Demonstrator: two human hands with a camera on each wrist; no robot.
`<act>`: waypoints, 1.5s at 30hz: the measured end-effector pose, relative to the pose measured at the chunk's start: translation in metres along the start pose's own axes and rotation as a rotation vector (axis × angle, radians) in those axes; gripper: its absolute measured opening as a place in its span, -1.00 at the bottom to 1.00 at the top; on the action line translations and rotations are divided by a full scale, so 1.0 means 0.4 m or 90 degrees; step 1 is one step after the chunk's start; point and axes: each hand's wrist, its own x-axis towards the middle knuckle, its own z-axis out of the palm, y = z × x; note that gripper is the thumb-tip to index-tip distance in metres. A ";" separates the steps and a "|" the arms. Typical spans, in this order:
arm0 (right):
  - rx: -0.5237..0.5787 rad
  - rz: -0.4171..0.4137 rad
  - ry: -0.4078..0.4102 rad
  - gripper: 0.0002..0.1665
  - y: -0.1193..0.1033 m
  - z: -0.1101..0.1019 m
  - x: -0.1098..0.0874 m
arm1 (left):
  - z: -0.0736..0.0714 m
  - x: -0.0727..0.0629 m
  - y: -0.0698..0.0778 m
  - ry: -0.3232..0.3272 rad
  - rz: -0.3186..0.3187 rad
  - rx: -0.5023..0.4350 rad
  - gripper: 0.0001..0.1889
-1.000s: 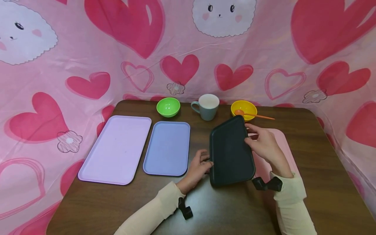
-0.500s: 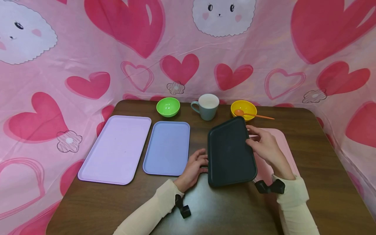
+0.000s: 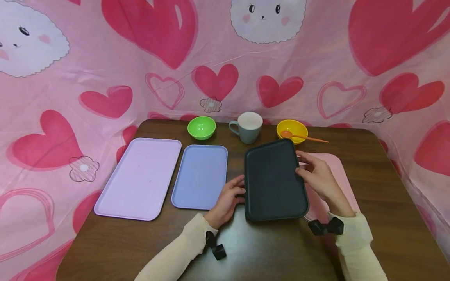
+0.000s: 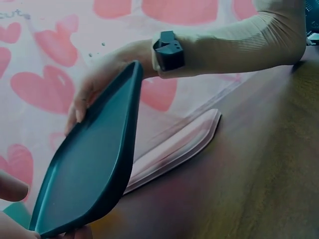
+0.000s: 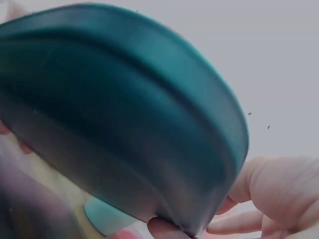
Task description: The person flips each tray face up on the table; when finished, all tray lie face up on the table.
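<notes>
A dark green tray is held tilted above the table, its right side higher than its left. My right hand pinches its right edge, thumb on the upper face. My left hand holds the left edge; in the left wrist view, fingers show beneath the rim of the tray. A pink tray lies on the table to the right, partly hidden by the dark tray and my right arm. In the right wrist view the tray's underside fills much of the picture.
On the brown table, a lilac tray and a smaller blue tray lie to the left. Along the back stand a green bowl, a grey-blue mug and a yellow bowl holding an orange spoon.
The dark tray has shifted slightly left and levelled out, showing more of its face. My left hand has moved left with its edge; my right hand has moved slightly right.
</notes>
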 end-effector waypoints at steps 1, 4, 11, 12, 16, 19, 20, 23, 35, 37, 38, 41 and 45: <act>0.009 -0.001 -0.001 -0.28 0.003 0.001 0.000 | -0.001 -0.001 0.003 0.001 0.002 -0.001 -0.29; 0.037 -0.003 -0.005 -0.28 0.012 0.003 0.001 | -0.004 -0.005 0.015 0.003 0.011 -0.002 -0.28; 0.075 0.004 -0.026 -0.24 0.036 0.009 0.010 | -0.013 -0.003 0.030 0.013 0.046 0.014 -0.27; 0.076 0.006 -0.031 -0.24 0.041 0.011 0.012 | -0.015 -0.002 0.030 0.016 0.049 0.018 -0.27; 0.059 0.018 -0.049 -0.22 0.059 0.017 0.020 | -0.021 0.000 0.032 0.026 0.050 0.032 -0.28; 0.036 0.024 -0.063 -0.20 0.072 0.022 0.027 | -0.024 0.000 0.038 0.030 0.044 0.044 -0.29; 0.029 0.028 -0.068 -0.20 0.076 0.024 0.030 | -0.025 -0.001 0.041 0.031 0.042 0.050 -0.29; 0.010 0.042 -0.084 -0.18 0.088 0.031 0.041 | -0.027 -0.001 0.048 0.032 0.033 0.069 -0.30; -0.021 0.107 -0.116 -0.17 0.110 0.055 0.066 | -0.037 0.011 0.048 0.039 -0.006 0.110 -0.28; -0.022 0.107 -0.115 -0.18 0.113 0.059 0.069 | -0.037 0.013 0.048 0.041 -0.011 0.113 -0.28; -0.023 0.109 -0.115 -0.18 0.114 0.062 0.071 | -0.037 0.015 0.048 0.042 -0.013 0.114 -0.27; -0.028 0.116 -0.111 -0.18 0.118 0.067 0.077 | -0.036 0.018 0.047 0.045 -0.015 0.118 -0.27; -0.042 0.125 -0.108 -0.19 0.124 0.072 0.085 | -0.032 0.017 0.052 0.032 -0.015 0.123 -0.24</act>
